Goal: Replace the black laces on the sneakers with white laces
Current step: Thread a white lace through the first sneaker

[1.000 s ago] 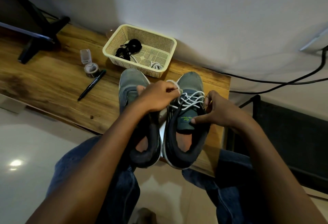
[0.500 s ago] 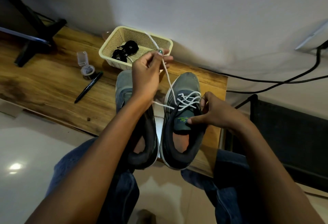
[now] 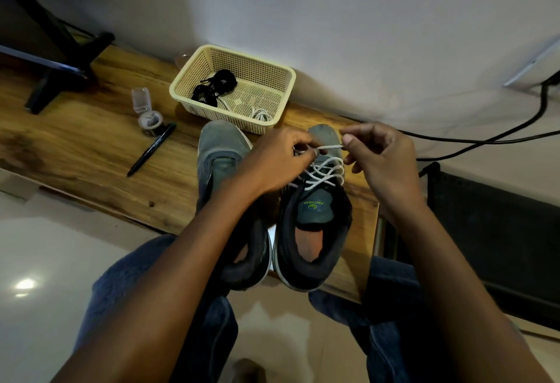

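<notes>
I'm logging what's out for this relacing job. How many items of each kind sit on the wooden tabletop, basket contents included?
Grey sneakers: 2
Cream plastic mesh basket: 1
Black lace bundle in the basket: 1
Loose white lace in the basket: 1
Black pen: 1
Small clear flip-lid container: 1
Total: 7

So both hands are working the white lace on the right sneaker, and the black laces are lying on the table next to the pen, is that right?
Not quite. The head view shows the black laces inside the cream basket, not beside the pen. Both the left hand and right hand do hold the white lace on the right sneaker.
</notes>
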A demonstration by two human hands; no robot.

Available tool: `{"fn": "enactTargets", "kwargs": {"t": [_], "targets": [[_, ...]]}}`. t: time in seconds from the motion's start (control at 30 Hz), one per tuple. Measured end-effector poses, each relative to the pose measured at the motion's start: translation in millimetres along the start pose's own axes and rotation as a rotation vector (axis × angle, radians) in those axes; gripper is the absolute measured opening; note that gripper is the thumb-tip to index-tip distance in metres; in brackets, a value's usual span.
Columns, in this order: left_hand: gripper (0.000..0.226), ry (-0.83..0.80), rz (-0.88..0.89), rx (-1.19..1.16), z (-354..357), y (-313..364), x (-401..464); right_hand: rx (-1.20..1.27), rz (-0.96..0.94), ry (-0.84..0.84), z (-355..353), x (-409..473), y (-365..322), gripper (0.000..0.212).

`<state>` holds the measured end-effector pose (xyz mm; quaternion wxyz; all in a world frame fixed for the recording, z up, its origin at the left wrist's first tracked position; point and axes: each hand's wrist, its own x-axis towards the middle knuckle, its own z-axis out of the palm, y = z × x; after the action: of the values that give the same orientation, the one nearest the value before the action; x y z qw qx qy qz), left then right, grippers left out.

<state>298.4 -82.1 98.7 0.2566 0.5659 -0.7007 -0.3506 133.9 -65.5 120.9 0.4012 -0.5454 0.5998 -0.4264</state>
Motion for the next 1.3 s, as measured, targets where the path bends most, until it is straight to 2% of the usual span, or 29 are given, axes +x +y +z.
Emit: {"fn": "enactTargets", "kwargs": {"t": [0.17,0.3,0.43,0.53,0.63,0.7,0.77,0.87,1.1,1.3], "targets": [[0.037,0.053,0.077,0.036,5,7,-1,0.036,0.05,0.03,-3,0,0,0.007],[0.02,0.104,0.125,-0.034,11,13,-2,0.055,0.081,0.014,-3,-4,-4,0.012],[0.011,0.169,0.077,-0.115,11,14,-1,0.089,0.146,-0.028,-12,-7,-7,0.015],[0.008,0.177,0.043,-0.131,7,14,-2,-0.146,0.21,-0.153,-22,-11,0,0.03],[0.015,0.121,0.059,0.091,8,15,-4,-0.24,0.362,-0.37,-28,-16,7,0.033],[0.02,0.038,0.057,0.224,10,15,-6,-0.234,0.43,-0.432,-29,-18,9,0.026],[0.02,-0.046,0.061,0.281,12,15,-6,-0.174,0.465,-0.437,-32,-18,9,0.013],[0.018,-0.106,0.066,0.367,16,17,-5,-0.088,0.521,-0.411,-37,-17,12,0.011],[0.016,-0.027,0.072,0.445,17,22,-7,0.028,0.604,-0.386,-38,-14,19,0.018],[0.015,-0.059,0.095,0.474,24,26,-7,0.041,0.615,-0.356,-35,-14,19,0.024]]}}
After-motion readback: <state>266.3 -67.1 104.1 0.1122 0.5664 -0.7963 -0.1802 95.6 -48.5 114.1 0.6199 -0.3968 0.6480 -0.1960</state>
